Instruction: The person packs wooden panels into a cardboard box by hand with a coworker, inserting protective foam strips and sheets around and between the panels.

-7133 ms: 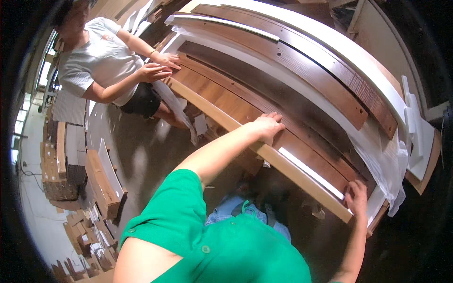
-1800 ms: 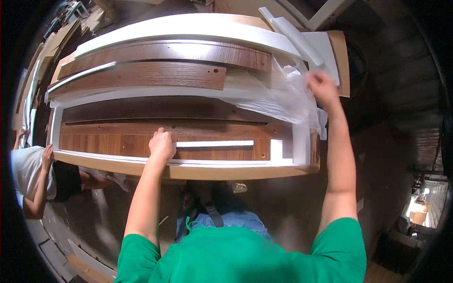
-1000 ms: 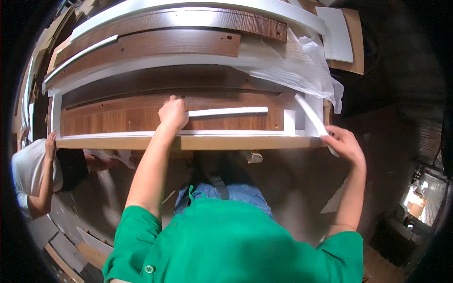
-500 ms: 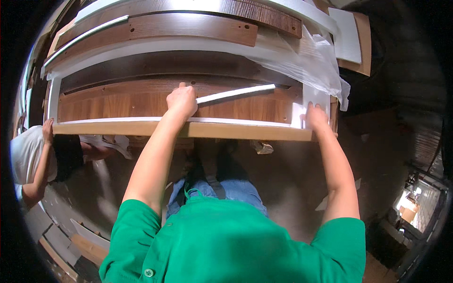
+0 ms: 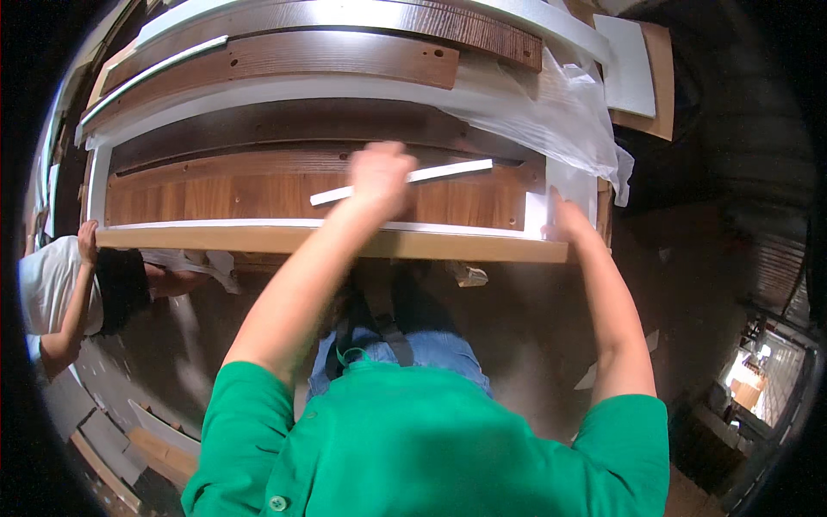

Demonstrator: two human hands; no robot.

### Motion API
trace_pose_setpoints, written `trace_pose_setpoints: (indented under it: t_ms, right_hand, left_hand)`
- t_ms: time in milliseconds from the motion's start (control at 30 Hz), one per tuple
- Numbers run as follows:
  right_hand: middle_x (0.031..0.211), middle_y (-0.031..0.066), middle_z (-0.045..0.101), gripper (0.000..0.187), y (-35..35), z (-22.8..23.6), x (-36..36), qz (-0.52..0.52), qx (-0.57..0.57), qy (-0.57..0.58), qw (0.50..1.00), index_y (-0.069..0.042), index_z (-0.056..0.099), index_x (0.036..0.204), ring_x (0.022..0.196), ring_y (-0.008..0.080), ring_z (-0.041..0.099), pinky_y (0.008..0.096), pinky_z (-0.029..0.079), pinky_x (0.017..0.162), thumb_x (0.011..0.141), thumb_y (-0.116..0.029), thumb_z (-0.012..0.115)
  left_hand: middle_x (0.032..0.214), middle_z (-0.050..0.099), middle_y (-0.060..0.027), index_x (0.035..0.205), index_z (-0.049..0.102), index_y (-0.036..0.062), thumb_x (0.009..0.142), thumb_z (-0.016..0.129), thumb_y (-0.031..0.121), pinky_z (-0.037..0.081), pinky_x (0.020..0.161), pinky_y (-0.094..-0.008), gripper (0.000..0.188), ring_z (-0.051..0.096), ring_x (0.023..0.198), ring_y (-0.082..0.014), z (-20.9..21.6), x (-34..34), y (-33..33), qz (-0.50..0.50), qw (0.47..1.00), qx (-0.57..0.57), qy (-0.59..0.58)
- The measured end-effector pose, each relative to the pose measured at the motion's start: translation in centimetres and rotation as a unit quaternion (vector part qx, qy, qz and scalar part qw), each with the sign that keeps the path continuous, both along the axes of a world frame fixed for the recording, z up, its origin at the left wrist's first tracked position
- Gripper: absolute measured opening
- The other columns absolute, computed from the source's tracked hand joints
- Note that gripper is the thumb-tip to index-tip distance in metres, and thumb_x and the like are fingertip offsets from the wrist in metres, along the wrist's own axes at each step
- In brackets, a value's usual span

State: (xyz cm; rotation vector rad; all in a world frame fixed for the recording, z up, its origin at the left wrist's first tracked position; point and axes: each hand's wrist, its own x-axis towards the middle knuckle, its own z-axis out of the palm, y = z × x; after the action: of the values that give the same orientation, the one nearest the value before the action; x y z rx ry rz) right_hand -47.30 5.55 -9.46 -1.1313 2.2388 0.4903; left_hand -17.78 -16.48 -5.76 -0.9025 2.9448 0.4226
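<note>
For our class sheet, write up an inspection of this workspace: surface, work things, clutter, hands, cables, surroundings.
Surface: brown panel inside a tan-edged box.
Work things: white strip lying slantwise across the panel.
Clutter: crumpled plastic sheet at the far right.
Hands: left hand blurred at the strip, grip unclear; right hand at the box's near right corner, fingers partly hidden.
Cables: nothing seen.
Surroundings: co-worker's hand at the box's left end.

The strip (image 5: 452, 170) is white, panel (image 5: 276, 194) brown, seemingly grained.

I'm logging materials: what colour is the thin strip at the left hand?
The thin strip is white, clearest in the head view.
</note>
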Motion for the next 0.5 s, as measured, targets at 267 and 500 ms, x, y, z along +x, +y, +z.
trace_pose_setpoints:
  t_ms: [267, 500]
  right_hand:
    - [0.111, 0.034, 0.052, 0.094, -0.1, -2.5, -0.4, -0.022, 0.078, -0.066, 0.994, -0.002, 0.006, 0.142, 0.104, 0.042, 0.054, 0.0423, 0.044, 0.09, 0.07, -0.011, 0.066]
    - [0.112, 0.0334, 0.05, 0.068, 0.6, 0.0, -1.3, 0.046, -0.051, -0.041, 0.997, 0.0, 0.032, 0.132, 0.103, 0.0439, 0.052, 0.0436, 0.044, 0.089, 0.07, -0.008, 0.06]
  left_hand:
    - [0.112, 0.058, -0.0074, 0.098, 0.067, 0.0144, 0.076, 0.06, 0.018, 0.045, 0.088, -0.0408, 0.023, 0.05, 0.111, -0.0244, -4.8, -15.5, 11.1, -0.352, 0.925, 0.107, -0.094]
    - [0.109, 0.059, -0.0038, 0.094, 0.068, 0.0119, 0.079, 0.056, 0.022, 0.046, 0.083, -0.0384, 0.022, 0.05, 0.109, -0.0215, -6.2, -16.3, 11.9, -0.362, 0.923, 0.089, -0.09]
